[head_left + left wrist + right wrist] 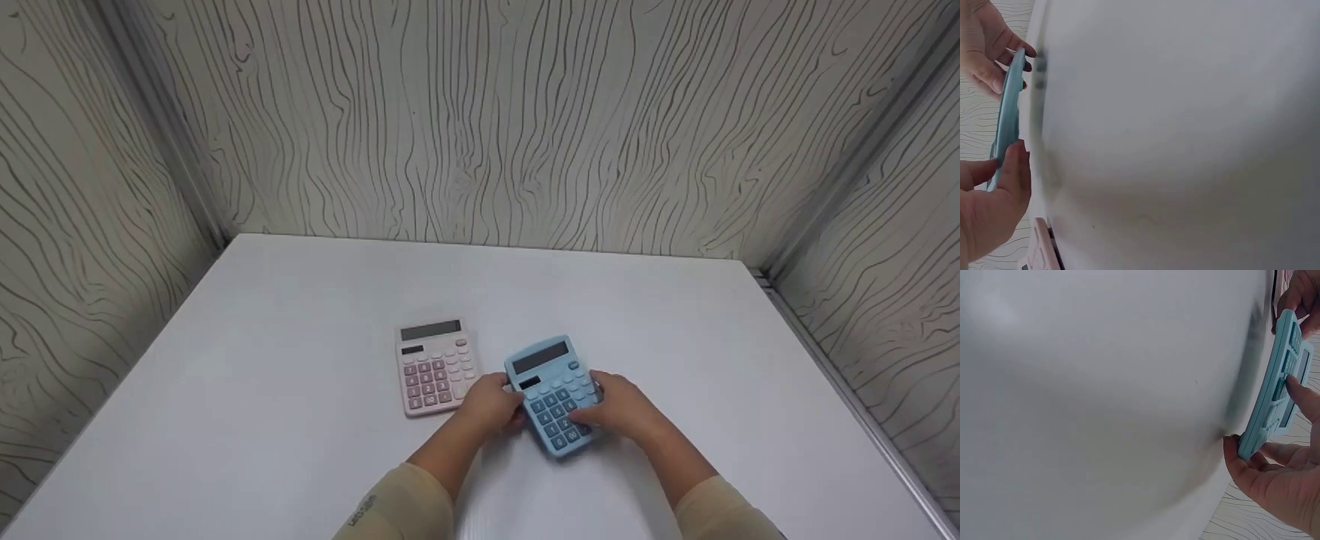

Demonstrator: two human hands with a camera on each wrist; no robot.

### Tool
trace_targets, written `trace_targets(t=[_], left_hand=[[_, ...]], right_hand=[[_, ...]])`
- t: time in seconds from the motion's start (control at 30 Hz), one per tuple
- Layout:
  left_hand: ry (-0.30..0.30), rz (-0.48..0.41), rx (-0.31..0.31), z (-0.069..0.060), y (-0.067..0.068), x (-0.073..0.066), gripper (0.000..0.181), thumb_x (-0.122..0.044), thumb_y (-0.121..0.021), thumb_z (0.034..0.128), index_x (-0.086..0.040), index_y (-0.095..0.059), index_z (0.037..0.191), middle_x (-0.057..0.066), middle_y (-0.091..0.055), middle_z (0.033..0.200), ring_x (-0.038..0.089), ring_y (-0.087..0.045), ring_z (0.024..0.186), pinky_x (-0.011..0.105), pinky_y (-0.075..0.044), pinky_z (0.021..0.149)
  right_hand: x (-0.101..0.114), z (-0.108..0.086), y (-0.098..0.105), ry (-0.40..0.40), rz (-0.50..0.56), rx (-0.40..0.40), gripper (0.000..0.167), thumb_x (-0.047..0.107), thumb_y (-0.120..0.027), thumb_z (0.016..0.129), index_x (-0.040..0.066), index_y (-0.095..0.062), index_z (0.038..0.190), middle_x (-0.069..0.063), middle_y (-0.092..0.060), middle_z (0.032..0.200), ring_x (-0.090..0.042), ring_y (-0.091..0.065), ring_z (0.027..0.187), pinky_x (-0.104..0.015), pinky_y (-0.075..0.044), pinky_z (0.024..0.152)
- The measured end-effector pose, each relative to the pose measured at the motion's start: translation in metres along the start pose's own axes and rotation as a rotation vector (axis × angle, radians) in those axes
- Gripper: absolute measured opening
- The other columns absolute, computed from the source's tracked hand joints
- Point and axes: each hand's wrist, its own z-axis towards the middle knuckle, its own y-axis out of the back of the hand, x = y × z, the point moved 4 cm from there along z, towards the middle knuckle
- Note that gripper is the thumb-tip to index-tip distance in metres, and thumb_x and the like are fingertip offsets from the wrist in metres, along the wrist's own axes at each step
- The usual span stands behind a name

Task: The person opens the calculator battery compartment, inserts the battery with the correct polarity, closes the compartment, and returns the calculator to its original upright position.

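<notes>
A blue calculator [551,390] is held between both hands, tilted and raised off the white table. My left hand [493,405] grips its left edge, thumb on the front and fingers behind. At the right edge my right hand [621,407] pinches it, with the thumb lying over the lower keys. In the left wrist view the blue calculator [1009,107] appears edge-on between the two hands. The right wrist view shows the calculator [1275,385] with fingers under its edge. A pink calculator [433,367] lies face up on the table, just left of the left hand.
The white table [285,337] spreads out around the hands. Wood-grain patterned panels [465,127] stand behind it and on both sides, with grey metal posts [840,165] at the corners.
</notes>
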Motion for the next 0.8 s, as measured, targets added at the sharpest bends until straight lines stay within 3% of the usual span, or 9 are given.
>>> trace_targets(t=[0.23,0.47,0.63,0.8], left_hand=[[-0.008,0.061,-0.021,0.006,-0.004,0.003,0.045,-0.014,-0.054,0.0906,0.0,-0.043,0.132,0.008,-0.057,0.105,0.011,-0.057,0.074,0.024,-0.048,0.064],[-0.028,0.118,-0.079,0.013,-0.004,0.001,0.045,-0.014,-0.056,0.0892,0.001,-0.045,0.13,0.01,-0.055,0.117,0.013,-0.057,0.086,0.025,-0.048,0.069],[0.001,0.089,-0.083,0.014,-0.005,-0.001,0.045,-0.014,-0.057,0.0889,0.0,-0.045,0.13,0.009,-0.056,0.114,0.013,-0.057,0.082,0.024,-0.049,0.065],[0.0,0.096,-0.1,0.012,-0.006,-0.004,0.043,-0.019,-0.057,0.089,-0.001,-0.048,0.128,0.011,-0.054,0.121,0.019,-0.056,0.097,0.033,-0.048,0.084]], right_hand=[[-0.001,0.0,-0.002,-0.016,-0.034,-0.009,0.089,0.037,-0.077,0.069,-0.001,-0.035,0.138,-0.02,-0.045,0.13,-0.034,-0.045,0.117,-0.05,-0.033,0.1],[0.0,0.004,-0.004,-0.02,-0.039,-0.043,0.082,0.035,-0.078,0.069,0.001,-0.041,0.134,-0.015,-0.051,0.122,-0.026,-0.05,0.104,-0.046,-0.04,0.094],[-0.001,0.006,-0.005,-0.031,-0.038,-0.058,0.084,0.035,-0.078,0.069,0.0,-0.039,0.135,-0.018,-0.048,0.126,-0.029,-0.049,0.107,-0.048,-0.039,0.095],[-0.003,0.007,-0.005,-0.044,-0.05,-0.071,0.087,0.038,-0.076,0.071,-0.004,-0.036,0.135,-0.023,-0.043,0.129,-0.033,-0.047,0.112,-0.05,-0.036,0.098]])
